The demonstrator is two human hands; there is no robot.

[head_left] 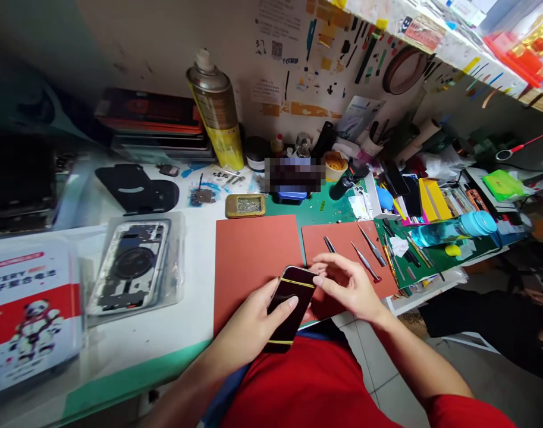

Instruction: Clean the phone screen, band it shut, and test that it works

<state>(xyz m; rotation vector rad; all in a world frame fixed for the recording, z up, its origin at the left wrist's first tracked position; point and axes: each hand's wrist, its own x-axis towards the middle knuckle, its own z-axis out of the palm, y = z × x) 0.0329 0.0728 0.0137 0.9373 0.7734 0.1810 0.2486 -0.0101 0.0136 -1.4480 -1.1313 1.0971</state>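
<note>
Red cloth of a shirt (307, 383) fills the bottom of my feed, and just beyond it I have the phone (295, 323) tilted over the front edge of the table (197, 285), near the two brown mats (253, 255). The left hand (257, 321) is closed around it, thumb laid across the dark face, fingers behind. One yellow strip (298, 283) crosses the phone near its top, another (279, 342) near its bottom. At the upper right corner the right hand (347, 288) is loosely curled, thumb tip at the edge — whether it pinches anything there, I can't tell from here. I judge the step in hand to be close work on that corner, by fingers alone; the screwdriver (364, 260) lies on the right-hand mat, out of either grip. As I read it, the next move calls for a firm left hold and a light, exact touch from the right — too much force could slip the phone off toward the lap.
</note>
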